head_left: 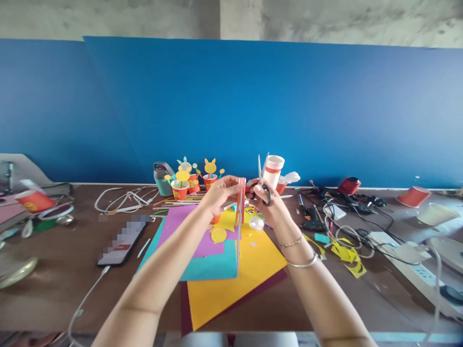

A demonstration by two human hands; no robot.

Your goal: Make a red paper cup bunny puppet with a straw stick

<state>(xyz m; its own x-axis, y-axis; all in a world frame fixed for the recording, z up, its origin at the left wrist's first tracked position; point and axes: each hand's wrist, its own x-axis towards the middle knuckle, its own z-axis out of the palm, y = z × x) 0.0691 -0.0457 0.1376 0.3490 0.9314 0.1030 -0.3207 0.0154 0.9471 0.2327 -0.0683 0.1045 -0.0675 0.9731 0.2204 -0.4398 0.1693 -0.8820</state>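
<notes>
My left hand (219, 193) is closed, pinching several thin pinkish straws (240, 202) upright by their top ends. One of them hangs lower, over the coloured paper. In my right hand (266, 198) is a pair of scissors (260, 168); the black handle loop shows beside the fingers, and the blades point up and stand apart. The scissors are to the right of the straws, not cutting them. Below the hands lie purple paper (181, 229), teal paper (210, 270) and yellow paper (256, 270). A yellow cut-out face (218, 234) rests on the sheets.
Paper cups with yellow animal figures (181, 185) stand at the back beside a teal-grey bottle (163, 178). Stacked paper cups (274, 168) are behind my right hand. A phone (125, 241) lies left. A glue gun (313, 221), cables, yellow scraps (347, 253) and a power strip (415, 270) crowd the right.
</notes>
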